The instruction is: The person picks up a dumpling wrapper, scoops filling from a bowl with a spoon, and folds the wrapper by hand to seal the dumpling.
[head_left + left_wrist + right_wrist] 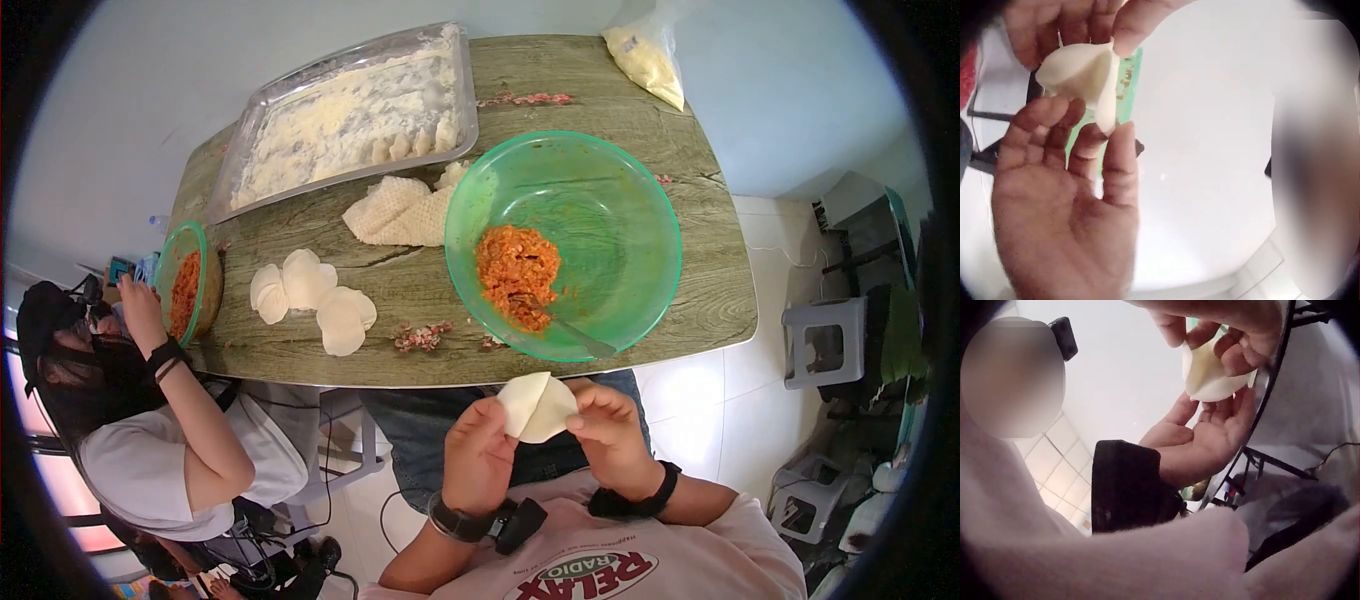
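Two pale round dough wrappers, or one folded piece [540, 408], are held up just off the table's front edge; which of these cannot be told. The left hand [480, 455] pinches the dough's left side between thumb and fingers, and the right hand [612, 435] pinches its right side. In the left wrist view the dough [1079, 72] bends into a hollow shape, with the left hand [1072, 200] below it. The right wrist view shows the dough [1213, 375] between both hands, the right hand [1235, 331] above.
A green bowl [625, 250] with orange-red filling [515, 265] and a spoon stands ahead. Wrappers [345, 318] lie left of it, near a cloth [400, 212]. Behind are a floured metal tray [350, 110] and a bag [648, 60]. Another person [190, 440] sits at left beside a second bowl [205, 290].
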A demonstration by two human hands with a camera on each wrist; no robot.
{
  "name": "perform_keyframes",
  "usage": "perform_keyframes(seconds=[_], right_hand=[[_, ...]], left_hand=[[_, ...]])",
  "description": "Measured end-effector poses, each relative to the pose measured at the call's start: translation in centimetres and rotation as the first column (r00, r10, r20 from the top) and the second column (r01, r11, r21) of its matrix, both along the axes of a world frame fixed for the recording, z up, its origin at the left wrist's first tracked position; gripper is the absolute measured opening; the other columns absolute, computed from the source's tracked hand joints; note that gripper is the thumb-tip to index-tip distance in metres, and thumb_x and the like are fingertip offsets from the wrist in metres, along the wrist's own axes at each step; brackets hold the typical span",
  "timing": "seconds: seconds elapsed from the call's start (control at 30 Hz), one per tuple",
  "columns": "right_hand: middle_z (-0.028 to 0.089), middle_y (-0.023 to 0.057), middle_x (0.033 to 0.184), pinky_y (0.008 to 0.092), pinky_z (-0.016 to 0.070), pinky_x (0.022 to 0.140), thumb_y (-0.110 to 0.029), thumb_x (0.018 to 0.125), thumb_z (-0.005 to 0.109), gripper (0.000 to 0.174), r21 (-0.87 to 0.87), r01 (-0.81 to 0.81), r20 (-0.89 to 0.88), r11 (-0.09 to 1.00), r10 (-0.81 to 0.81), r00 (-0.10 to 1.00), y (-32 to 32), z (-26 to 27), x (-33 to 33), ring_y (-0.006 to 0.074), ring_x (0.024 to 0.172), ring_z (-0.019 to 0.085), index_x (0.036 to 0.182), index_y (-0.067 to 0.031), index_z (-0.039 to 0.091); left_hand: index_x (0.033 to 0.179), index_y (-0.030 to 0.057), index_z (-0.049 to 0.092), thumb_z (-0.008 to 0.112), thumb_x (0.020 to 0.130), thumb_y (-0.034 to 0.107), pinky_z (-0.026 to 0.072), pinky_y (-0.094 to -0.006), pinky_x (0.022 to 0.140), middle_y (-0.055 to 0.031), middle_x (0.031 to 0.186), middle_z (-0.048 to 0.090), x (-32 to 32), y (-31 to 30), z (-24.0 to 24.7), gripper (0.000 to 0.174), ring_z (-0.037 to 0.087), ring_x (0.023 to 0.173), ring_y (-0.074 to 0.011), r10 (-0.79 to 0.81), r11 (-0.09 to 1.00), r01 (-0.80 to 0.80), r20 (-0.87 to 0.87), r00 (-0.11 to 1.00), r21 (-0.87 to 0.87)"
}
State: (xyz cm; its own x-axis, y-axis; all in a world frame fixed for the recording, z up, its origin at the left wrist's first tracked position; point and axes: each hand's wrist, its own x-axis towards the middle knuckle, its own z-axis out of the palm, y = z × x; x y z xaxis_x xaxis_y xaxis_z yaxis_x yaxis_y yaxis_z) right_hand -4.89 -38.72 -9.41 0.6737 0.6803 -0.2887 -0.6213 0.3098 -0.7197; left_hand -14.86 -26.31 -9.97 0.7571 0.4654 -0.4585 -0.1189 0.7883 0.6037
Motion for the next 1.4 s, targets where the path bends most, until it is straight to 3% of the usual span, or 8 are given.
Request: perform_keyframes(seconds=[0.23,0.53,0.93,1.07,1.13,1.2,1.27,1.4], right_hand=[[0.062,0.0172,0.104,0.0371,0.0415,0.09,-0.008,0.08,0.054,0.011,0.343,-0.021,-0.339,0.939,0.145,0.93,-0.7,-1.2,1.5,0.0264,0.098,0.058,0.087,-0.0008,0.056],[0.063,0.018,0.101,0.0387,0.0441,0.082,-0.016,0.081,0.052,0.019,0.367,0.017,-0.43,0.93,0.154,0.89,-1.2,-1.3,1.8,0.029,0.096,0.058,0.095,-0.0046,0.056],[0.065,0.0111,0.091,0.0381,0.0538,0.077,0.002,0.078,0.061,0.026,0.156,-0.076,-0.35,0.985,0.127,0.928,-0.2,-0.1,1.9,0.0233,0.088,0.065,0.101,-0.0061,0.053],[0.065,0.0115,0.09,0.0389,0.0539,0.077,0.002,0.078,0.06,0.023,0.129,-0.077,-0.337,0.989,0.117,0.934,-0.1,-0.3,2.0,0.0227,0.088,0.065,0.099,-0.0055,0.055],[0.065,0.0115,0.09,0.039,0.0538,0.077,0.003,0.078,0.059,0.023,0.114,-0.077,-0.346,0.99,0.112,0.931,0.0,-0.3,1.9,0.0227,0.088,0.065,0.099,-0.0055,0.055],[0.065,0.0114,0.09,0.0391,0.0537,0.077,0.003,0.078,0.059,0.023,0.097,-0.069,-0.359,0.993,0.1,0.928,0.1,-0.3,1.8,0.0228,0.088,0.065,0.099,-0.0056,0.055],[0.065,0.012,0.09,0.0385,0.0531,0.078,0.003,0.078,0.059,0.021,0.1,-0.068,-0.349,0.993,0.099,0.932,0.1,-0.4,1.8,0.0228,0.087,0.064,0.098,-0.0055,0.055],[0.065,0.0128,0.09,0.038,0.0524,0.079,0.003,0.078,0.059,0.021,0.091,-0.078,-0.347,0.993,0.105,0.932,0.2,-0.6,1.9,0.0228,0.086,0.064,0.097,-0.0054,0.055]], left_hand=[[0.124,0.0023,0.047,0.042,0.096,0.024,0.035,-0.0415,0.105,-0.0116,0.127,0.053,0.0,1.1,0.4,0.036,0.047,0.121,-0.0254,0.089,0.94,-0.035,0.146,0.985,-0.338],[0.12,0.0035,0.05,0.041,0.097,0.024,0.0424,-0.0416,0.099,-0.0105,0.121,0.057,-1.6,4.5,-0.2,0.033,0.054,0.114,-0.0242,0.274,0.889,-0.14,0.261,0.926,-0.436],[0.112,-0.0009,0.052,0.058,0.084,-0.001,0.0538,-0.0324,0.078,-0.0108,0.105,0.061,-1.3,13.8,0.6,0.028,0.063,0.09,-0.0191,0.257,0.913,-0.227,-0.046,0.965,0.339],[0.106,-0.0022,0.057,0.06,0.083,0.002,0.0467,-0.0225,0.066,-0.0052,0.089,0.063,-2.1,19.1,-0.8,0.024,0.058,0.075,-0.0094,0.205,0.743,0.004,-0.233,0.951,0.669],[0.101,-0.003,0.06,0.059,0.083,0.003,0.046,-0.0234,0.067,-0.0041,0.087,0.063,-2.3,20.7,-1.5,0.019,0.057,0.075,-0.0087,0.329,0.412,0.107,-0.258,0.908,0.905],[0.097,-0.0023,0.061,0.06,0.08,0.001,0.0468,-0.0262,0.069,-0.006,0.087,0.064,-2.4,21.1,-1.9,0.017,0.058,0.075,-0.0117,0.366,0.394,0.136,-0.291,0.884,0.909],[0.095,-0.0011,0.062,0.065,0.076,0.002,0.0468,-0.0285,0.068,-0.0101,0.085,0.064,-2.6,21.0,-2.5,0.019,0.059,0.071,-0.0156,0.452,0.034,0.082,-0.088,0.887,0.996],[0.092,-0.0007,0.063,0.07,0.071,0.005,0.0461,-0.0308,0.065,-0.0134,0.082,0.062,-2.5,20.0,-0.4,0.023,0.058,0.068,-0.0206,0.588,-0.031,0.327,-0.248,0.77,0.945]])
